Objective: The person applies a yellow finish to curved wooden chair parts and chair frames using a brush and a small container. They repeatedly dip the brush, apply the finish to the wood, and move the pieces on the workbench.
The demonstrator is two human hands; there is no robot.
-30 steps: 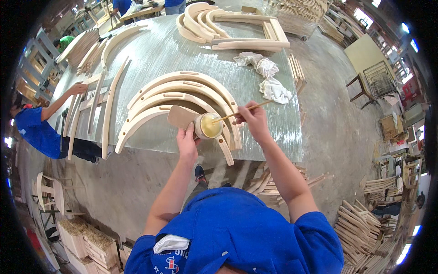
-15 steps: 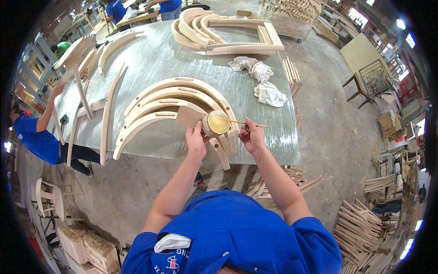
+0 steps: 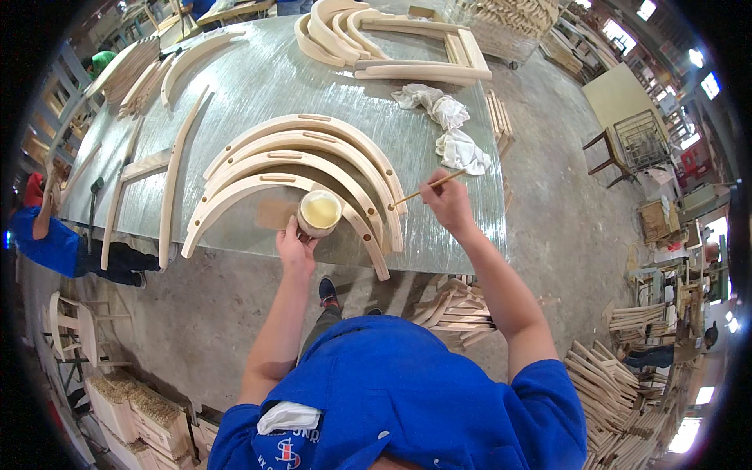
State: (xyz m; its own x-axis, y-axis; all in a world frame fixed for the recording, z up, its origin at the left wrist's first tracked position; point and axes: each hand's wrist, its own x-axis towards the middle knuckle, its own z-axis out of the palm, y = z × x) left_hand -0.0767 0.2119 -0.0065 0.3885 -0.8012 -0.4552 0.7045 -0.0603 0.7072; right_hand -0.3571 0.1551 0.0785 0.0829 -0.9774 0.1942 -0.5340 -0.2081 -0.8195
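Note:
My left hand [image 3: 296, 244] is closed around a round cup [image 3: 319, 215] of pale yellow paste, held over the near edge of the table. A flat brown piece [image 3: 274, 213] shows beside the cup; whether it is joined to it I cannot tell. Between the fingers of my right hand [image 3: 448, 202] is a thin wooden stick [image 3: 427, 188]. Its tip is at a hole near the right end of a curved wooden piece [image 3: 337, 141]. Several such curved pieces lie nested as arches, with slots along their tops and round holes near their ends.
White rags [image 3: 445, 110] lie on the plastic-covered table [image 3: 258, 78]. Further back are more curved pieces and a wooden frame [image 3: 466, 51]. Long wooden parts [image 3: 182, 176] lie to the left, near a person in blue [image 3: 51, 243]. Wooden parts [image 3: 454, 309] are stacked below the table's front edge.
The cup has moved left and down, away from the stick. My right hand has moved up with the stick, its tip going from the cup to a curved piece's hole. The person at left has leaned lower.

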